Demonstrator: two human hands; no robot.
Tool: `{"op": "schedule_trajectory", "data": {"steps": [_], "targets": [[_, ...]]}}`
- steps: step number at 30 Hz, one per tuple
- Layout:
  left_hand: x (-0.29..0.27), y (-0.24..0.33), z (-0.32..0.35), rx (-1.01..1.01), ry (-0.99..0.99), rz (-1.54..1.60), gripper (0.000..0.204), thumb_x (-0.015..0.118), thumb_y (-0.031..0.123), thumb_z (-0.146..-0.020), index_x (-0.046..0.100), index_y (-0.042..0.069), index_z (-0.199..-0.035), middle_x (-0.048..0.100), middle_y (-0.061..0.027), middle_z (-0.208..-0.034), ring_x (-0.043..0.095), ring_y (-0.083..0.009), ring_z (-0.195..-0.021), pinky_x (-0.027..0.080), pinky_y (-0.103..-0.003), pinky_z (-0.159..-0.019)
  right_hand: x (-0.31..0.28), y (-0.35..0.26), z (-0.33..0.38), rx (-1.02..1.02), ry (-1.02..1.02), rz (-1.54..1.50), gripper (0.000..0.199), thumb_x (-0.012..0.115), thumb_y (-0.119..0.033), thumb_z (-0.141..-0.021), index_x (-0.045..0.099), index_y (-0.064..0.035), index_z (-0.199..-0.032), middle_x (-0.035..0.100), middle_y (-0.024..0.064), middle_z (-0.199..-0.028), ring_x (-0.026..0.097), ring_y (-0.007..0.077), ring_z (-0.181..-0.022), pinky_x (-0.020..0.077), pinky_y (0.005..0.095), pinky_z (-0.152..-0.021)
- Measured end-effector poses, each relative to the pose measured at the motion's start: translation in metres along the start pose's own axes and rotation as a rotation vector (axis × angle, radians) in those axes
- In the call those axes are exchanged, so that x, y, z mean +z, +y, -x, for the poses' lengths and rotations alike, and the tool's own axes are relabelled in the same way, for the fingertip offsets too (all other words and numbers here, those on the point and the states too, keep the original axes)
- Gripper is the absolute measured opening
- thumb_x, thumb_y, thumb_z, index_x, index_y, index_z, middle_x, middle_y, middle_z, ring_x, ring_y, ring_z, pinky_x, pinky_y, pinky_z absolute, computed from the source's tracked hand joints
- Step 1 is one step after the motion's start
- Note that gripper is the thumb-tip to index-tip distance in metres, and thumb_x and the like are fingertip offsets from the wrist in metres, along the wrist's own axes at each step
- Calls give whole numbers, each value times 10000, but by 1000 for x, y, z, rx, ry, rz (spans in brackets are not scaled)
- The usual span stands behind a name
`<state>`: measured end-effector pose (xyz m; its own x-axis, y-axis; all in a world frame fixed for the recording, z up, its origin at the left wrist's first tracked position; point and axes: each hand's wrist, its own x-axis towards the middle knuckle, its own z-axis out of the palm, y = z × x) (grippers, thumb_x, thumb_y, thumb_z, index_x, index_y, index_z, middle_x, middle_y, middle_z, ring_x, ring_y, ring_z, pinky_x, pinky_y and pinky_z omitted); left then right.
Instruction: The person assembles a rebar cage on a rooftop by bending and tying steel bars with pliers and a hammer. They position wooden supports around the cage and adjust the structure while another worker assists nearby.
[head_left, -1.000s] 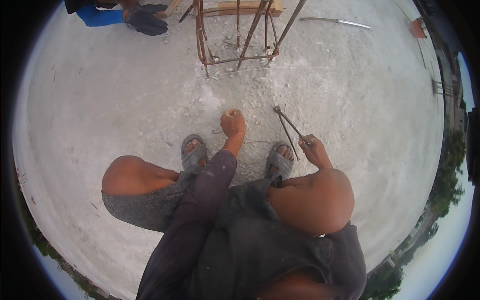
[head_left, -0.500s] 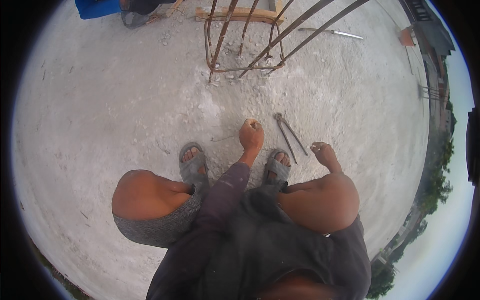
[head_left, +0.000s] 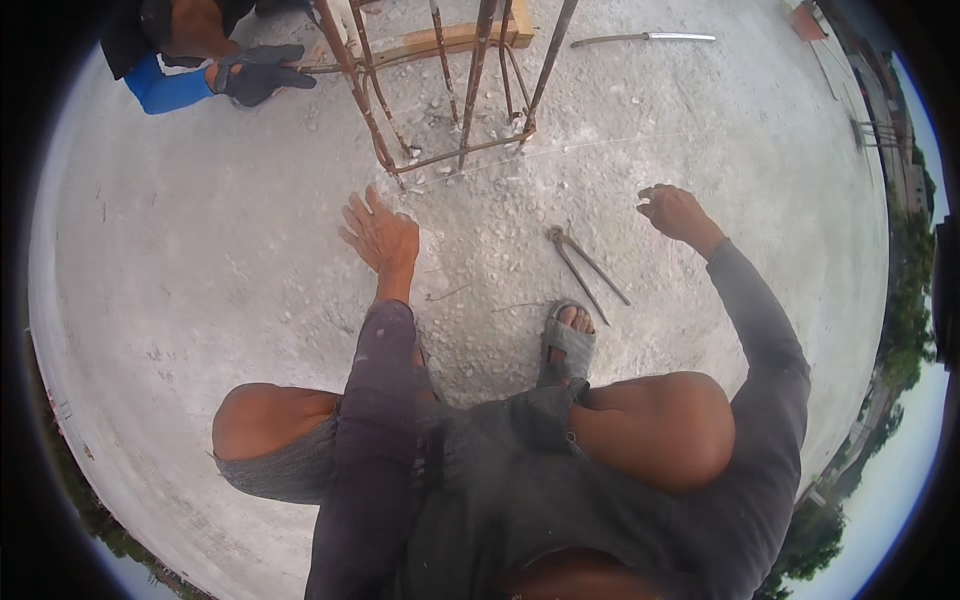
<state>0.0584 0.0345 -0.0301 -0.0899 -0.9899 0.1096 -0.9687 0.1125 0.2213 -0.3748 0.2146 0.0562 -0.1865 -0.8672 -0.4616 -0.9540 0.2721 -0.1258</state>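
Observation:
My left hand is open, its fingers spread above the concrete just short of the tied rebar cage. No object shows in it. Over to the right my right hand hovers with fingers curled in; whatever they hold, if anything, is too small to make out. Between the hands, a pair of pincers lies on the rough concrete, jaws toward the cage and handles toward my sandalled foot. A thin pale line runs across the ground from the cage's near corner toward the right.
Upright rusty bars rise from the slab ahead. Behind them lies a wooden board, with a rod with a silvery sleeve to its right. At the upper left another person's dark-gloved hand grips a bar. Rubble bits litter the concrete.
My left hand has moved left and forward, its closed fingers now spread. My right hand has reached forward from beside my knee. The other person's gloved hand has come into view.

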Motion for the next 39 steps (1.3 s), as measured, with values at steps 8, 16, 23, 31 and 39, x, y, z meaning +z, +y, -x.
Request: {"op": "schedule_trajectory", "data": {"steps": [8, 16, 23, 31, 39], "targets": [[-12, -27, -62, 741, -27, 29, 176, 685, 215, -856, 667, 59, -935, 652, -92, -881, 614, -287, -931, 396, -488, -970, 26, 28, -19, -25, 1, -38, 311, 632, -245, -938, 705, -39, -1159, 700, 190, -1049, 678, 362, -994, 527, 464, -859], [-33, -41, -89, 765, -320, -305, 182, 626, 241, -920, 655, 65, -956, 656, -132, -907, 626, -321, -921, 434, -472, -881, 99, 29, 4, -63, 97, -124, 280, 641, -237, -931, 708, -58, -1136, 677, 163, -1007, 666, 354, -961, 525, 474, -837], [-22, -53, -99, 789, -579, -337, 185, 583, 247, -954, 623, 66, -960, 691, -164, -951, 649, -370, -904, 453, -505, -871, 100, 27, 17, 22, 93, -302, 273, 623, -230, -942, 713, -53, -1129, 676, 157, -1028, 658, 345, -1001, 520, 458, -873], [-23, -50, -91, 643, -649, -379, 172, 554, 217, -972, 601, 68, -1045, 702, -180, -997, 657, -383, -956, 454, -514, -882, 136, 11, 45, -16, 89, -374, 294, 630, -230, -949, 705, -43, -1164, 691, 182, -1104, 676, 362, -989, 546, 443, -857], [-56, -34, -92, 636, -717, -345, 437, 651, 214, -909, 536, 66, -1304, 665, -219, -1136, 625, -373, -1095, 426, -503, -988, 93, 20, 47, 63, 191, -501, 318, 580, -259, -980, 697, -39, -1178, 692, 183, -1111, 663, 361, -1030, 533, 457, -880]]}}
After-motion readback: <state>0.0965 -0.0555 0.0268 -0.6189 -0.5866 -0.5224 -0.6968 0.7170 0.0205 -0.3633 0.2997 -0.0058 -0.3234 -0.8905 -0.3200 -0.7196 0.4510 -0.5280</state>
